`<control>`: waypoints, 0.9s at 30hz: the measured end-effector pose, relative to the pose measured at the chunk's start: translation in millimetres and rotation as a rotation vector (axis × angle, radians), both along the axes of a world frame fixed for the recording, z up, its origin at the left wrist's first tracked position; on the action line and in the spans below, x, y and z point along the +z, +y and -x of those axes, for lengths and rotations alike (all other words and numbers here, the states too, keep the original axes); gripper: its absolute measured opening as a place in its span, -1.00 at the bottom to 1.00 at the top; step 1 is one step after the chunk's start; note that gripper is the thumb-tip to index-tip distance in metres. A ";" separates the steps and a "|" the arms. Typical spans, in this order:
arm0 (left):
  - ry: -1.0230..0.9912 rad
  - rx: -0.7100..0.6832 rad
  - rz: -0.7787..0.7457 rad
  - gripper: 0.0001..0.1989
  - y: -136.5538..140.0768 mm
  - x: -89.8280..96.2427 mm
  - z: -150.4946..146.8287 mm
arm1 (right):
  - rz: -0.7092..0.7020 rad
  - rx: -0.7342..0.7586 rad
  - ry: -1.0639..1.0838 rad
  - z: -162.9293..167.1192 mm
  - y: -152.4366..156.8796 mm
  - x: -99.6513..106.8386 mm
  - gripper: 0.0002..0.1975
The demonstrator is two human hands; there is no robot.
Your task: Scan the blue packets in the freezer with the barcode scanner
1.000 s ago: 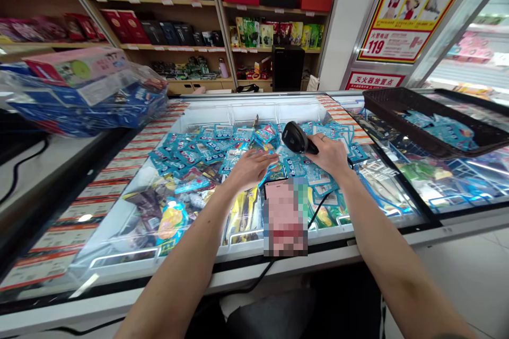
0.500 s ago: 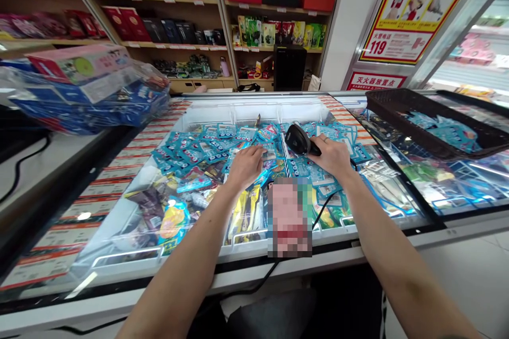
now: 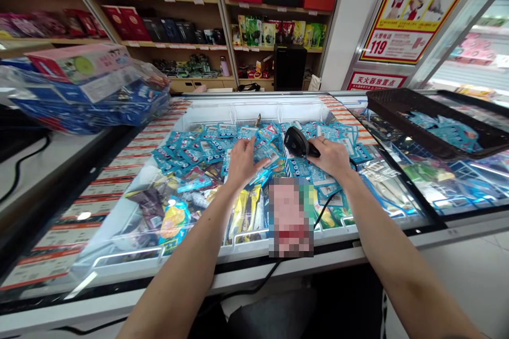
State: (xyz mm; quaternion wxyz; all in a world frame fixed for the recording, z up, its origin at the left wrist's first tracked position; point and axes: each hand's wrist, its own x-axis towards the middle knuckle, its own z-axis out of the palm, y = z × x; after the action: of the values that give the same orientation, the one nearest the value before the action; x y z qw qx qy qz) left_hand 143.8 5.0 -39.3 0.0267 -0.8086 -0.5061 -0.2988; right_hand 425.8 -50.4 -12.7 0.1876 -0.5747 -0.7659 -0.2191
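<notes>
Black and gun-shaped, a barcode scanner (image 3: 296, 142) is held in my right hand (image 3: 332, 158), its head pointing left over the packets. My left hand (image 3: 242, 161) is open over the pile, thumb and fingers spread apart. Between its thumb and forefinger a light blue packet (image 3: 269, 153) shows on the pile; whether the fingertips touch it I cannot tell. Many more blue packets (image 3: 194, 149) lie scattered on the freezer's glass top (image 3: 131, 212). From the scanner a black cord (image 3: 325, 206) runs down toward the front edge.
At the right stands a dark brown basket (image 3: 401, 127) with several blue packets inside. Plastic-wrapped boxes (image 3: 95, 90) are stacked at the left. Ice creams in coloured wrappers (image 3: 175, 217) show under the glass. Stocked shelves (image 3: 167, 45) line the back wall. A pixelated patch covers the front middle.
My left hand's fingers have spread apart and lifted a little from their bent pose over the packets. The right hand and scanner have stayed nearly still.
</notes>
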 end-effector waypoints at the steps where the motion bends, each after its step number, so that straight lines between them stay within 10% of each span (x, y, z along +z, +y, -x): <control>1: -0.057 0.031 0.008 -0.25 1.8 -0.4 1.6 | -0.001 -0.001 -0.001 -0.2 -0.1 -0.2 -0.64; 27: -0.412 0.124 0.061 -0.76 5.4 -0.8 7.7 | -0.020 0.102 -0.003 2.5 -0.5 -1.0 -0.67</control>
State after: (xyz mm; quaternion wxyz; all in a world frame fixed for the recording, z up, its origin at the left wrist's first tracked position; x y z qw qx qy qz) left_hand 136.1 10.4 -40.1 -0.0836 -0.6984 -0.5583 -0.4400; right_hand 423.2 -51.0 -13.7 0.2031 -0.5326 -0.7922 -0.2181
